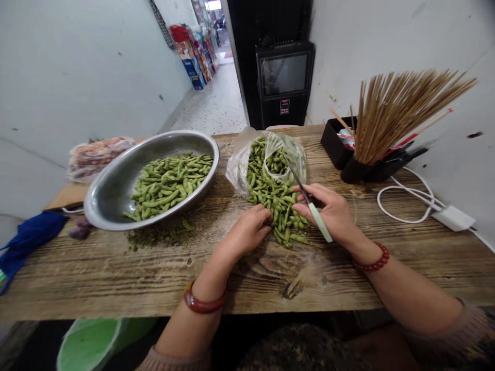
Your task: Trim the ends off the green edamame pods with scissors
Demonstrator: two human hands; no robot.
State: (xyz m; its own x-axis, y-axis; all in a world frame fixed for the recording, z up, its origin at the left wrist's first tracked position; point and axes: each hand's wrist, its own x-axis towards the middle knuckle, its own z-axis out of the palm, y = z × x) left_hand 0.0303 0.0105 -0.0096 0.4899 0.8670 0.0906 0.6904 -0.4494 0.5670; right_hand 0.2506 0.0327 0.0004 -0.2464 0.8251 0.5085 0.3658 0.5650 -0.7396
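Holding the cutting tool [320, 222] in my R hand [335, 212]: fingers & thumb closed on it, pale-green handle slanting down twd me, dark blade pointing up & away over the loose green pods [284, 206]. Tool type (knife or scissors): can't tell from this angle.

L hand [246, 230]: fingers curled, tips against the near-left edge of the pods. Grip on a single pod: can't tell, tips partly hidden.

Pod pos.: heap on the wooden table [251, 296], btwn my two hands, running back into a clear plastic bag [238, 167] w/ more pods inside.

L of heap: metal bowl [108, 193] w/ a 2nd batch of green pods [166, 185]. Leafy debris [154, 238] at bowl's near edge. Behind bowl, far L: clear bag w/ pale-pink contents [98, 157], ID unclear. Nearer, L edge: blue cloth [33, 238].

R side: black holder [353, 171] w/ a fanned bundle of thin sticks [398, 116]; white cable [386, 205] & adapter [450, 217] nearer me.

Below table edge, L: green bin [88, 342].

Wrists: L, reddish-brown bangle [203, 304]; R, red bead bracelet [374, 265].
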